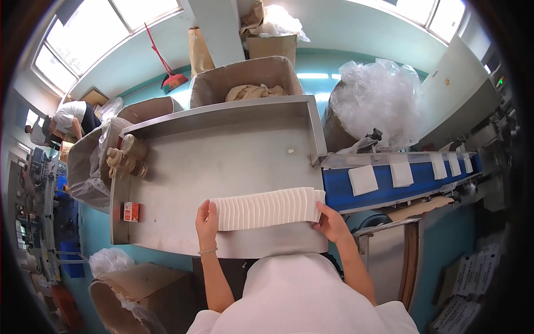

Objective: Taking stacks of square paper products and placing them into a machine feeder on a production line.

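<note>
A long row of folded white sheets (pixel 264 210), standing pressed side by side, lies across the front part of a steel table. My left hand (pixel 207 224) grips its left end, with thumb and fingers against the outermost sheet. At the right end, my right hand (pixel 330 222) closes around the last sheets, which lean slightly apart from the others. To the right, several flat folded white sheets, the closest (pixel 363 180) near the table, rest spaced out on a blue conveyor belt (pixel 384 179).
The steel table (pixel 222 150) has raised edges at the back and sides. On its left are a small red-and-white box (pixel 131 211) and a tape-like brown object (pixel 129 156). Cartons (pixel 245 80) stand behind it; a bulky bag of clear plastic (pixel 378 100) is at back right. Someone (pixel 75 118) bends over at far left.
</note>
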A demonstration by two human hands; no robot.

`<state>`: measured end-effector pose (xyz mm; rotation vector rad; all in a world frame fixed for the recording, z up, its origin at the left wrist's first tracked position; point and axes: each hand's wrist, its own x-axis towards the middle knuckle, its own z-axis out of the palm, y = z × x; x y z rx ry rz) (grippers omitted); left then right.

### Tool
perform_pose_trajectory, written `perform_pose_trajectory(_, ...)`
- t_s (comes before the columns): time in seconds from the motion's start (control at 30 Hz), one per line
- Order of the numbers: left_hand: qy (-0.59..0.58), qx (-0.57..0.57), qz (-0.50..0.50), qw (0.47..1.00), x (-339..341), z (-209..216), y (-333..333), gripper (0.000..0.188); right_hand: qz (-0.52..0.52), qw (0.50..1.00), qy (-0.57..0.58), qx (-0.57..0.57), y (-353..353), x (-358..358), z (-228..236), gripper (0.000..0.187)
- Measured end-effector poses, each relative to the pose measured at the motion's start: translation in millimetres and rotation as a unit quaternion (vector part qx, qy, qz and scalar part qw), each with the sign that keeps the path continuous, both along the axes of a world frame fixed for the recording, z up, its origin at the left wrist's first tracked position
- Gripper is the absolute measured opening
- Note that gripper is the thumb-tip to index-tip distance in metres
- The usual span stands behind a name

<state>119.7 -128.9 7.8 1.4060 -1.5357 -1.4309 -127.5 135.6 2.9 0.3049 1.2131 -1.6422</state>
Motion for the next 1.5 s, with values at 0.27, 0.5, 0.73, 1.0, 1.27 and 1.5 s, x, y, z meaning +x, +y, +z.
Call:
perform_pose_trajectory(0.27, 0.011, 0.056, -0.06, 0.997, -27, 24, 35, 0.049, -0.081, 0.993, 0.083, 0.022, 7, -22, -12, 0.036)
perform_pose_trajectory(0.5, -0.114, -0.14, 0.011, 0.984, -40, 22, 39, 0.049, -0.023, 0.996, 0.086, -0.005, -21, 4, 21, 0.035)
perform_pose_trajectory(0.73, -0.172, -0.311, -0.105, 0.929, -41, 21, 44, 0.057, -0.042, 0.999, 0.029, -0.01, 14, -5, -21, 0.029)
perform_pose_trajectory(1.0, -0.181, -0.314, -0.153, 0.919, -55, 30, 61, 0.068, 0.085, 0.908, 0.403, 0.085, -19, 4, 16, 0.043)
perform_pose_trajectory(1.27, -0.21, -0.317, -0.108, 0.919, -46, 24, 56, 0.073, 0.035, 0.999, 0.028, 0.017, 9, -5, -19, 0.031)
perform_pose_trajectory(1.5, -0.183, -0.312, -0.133, 0.923, -56, 15, 64, 0.073, 0.002, 0.968, 0.217, 0.125, -9, 1, 15, 0.046)
